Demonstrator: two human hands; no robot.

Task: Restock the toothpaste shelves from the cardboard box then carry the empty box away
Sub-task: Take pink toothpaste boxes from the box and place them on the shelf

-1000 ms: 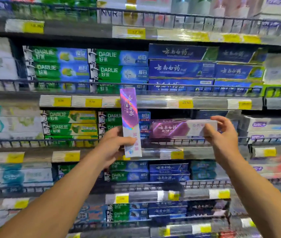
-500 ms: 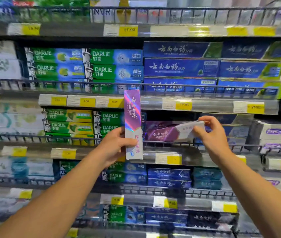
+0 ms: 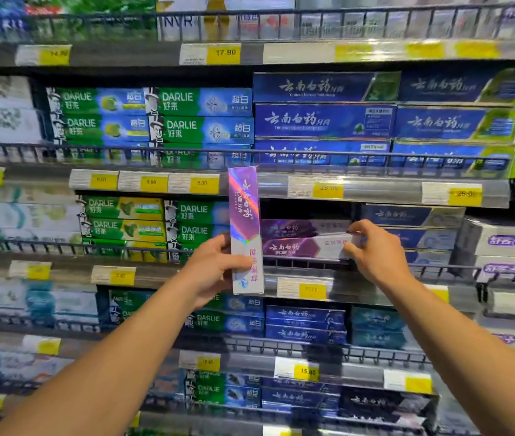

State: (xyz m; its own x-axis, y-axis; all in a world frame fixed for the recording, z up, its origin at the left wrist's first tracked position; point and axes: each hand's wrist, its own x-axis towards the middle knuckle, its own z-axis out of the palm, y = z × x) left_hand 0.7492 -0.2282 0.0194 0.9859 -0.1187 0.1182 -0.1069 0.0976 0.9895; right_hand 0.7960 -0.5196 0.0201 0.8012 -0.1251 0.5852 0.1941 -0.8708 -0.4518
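Toothpaste box [image 3: 245, 228]: purple holographic, upright, long axis vertical, gripped low by left hand [image 3: 210, 272]. Second box [image 3: 306, 247] lying horizontal on shelf [image 3: 375, 191], right end pinched by right hand [image 3: 375, 256].

This is a shop aisle: tiered shelves [image 3: 375, 193] with wire front rails carry stacked toothpaste boxes [image 3: 199, 102] in green and blue brands, and yellow price tags [image 3: 223, 53] line each shelf edge.

Yellow price tags [image 3: 223, 53] run along every shelf's front edge, one reads 17.90, another [image 3: 305, 371] 15.00 lower down. Black wire rails [image 3: 344, 152] fence each edge. Rest too blurry tbh.
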